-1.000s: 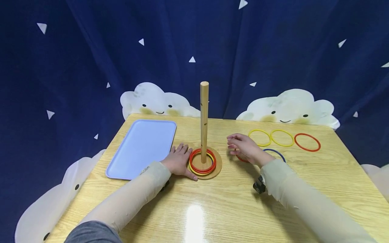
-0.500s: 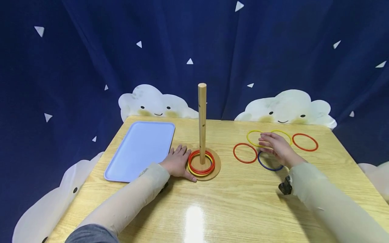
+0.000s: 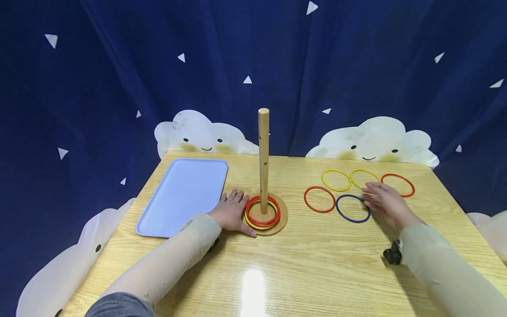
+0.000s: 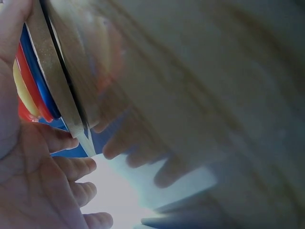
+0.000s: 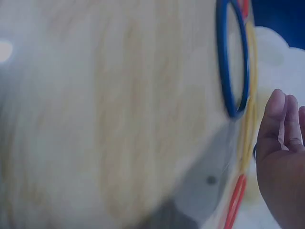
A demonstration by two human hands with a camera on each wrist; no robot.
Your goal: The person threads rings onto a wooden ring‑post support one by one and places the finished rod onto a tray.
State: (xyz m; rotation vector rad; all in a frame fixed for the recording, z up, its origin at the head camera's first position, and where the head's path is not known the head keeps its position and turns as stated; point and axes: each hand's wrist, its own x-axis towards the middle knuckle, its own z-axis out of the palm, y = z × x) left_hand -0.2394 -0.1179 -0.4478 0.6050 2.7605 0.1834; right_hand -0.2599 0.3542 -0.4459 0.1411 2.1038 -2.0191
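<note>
My left hand (image 3: 231,212) rests spread beside the round wooden base (image 3: 283,215) of an upright post (image 3: 264,154), thumb and fingertips at the base's edge. Red rings (image 3: 247,211) and a yellow ring (image 3: 258,228) lie stacked around the post. A blue ring (image 4: 40,78) shows beneath them in the left wrist view. My right hand (image 3: 386,204), empty and with fingers loosely bent, hovers just right of a flat blue ring (image 3: 354,221). Left of that ring lies a red ring (image 3: 305,199); behind are two yellow rings, the nearer-left one (image 3: 336,170) whole in view, and another red ring (image 3: 396,175), partly covered by the hand.
A light blue tray (image 3: 178,193) lies on the left of the wooden table (image 3: 309,264), close to my left hand. Behind the table hangs a dark blue curtain (image 3: 222,53) with white cloud shapes.
My right hand has moved right from the left red ring, across the blue ring, to its right side, uncovering these rings. The left hand stays at the base.
</note>
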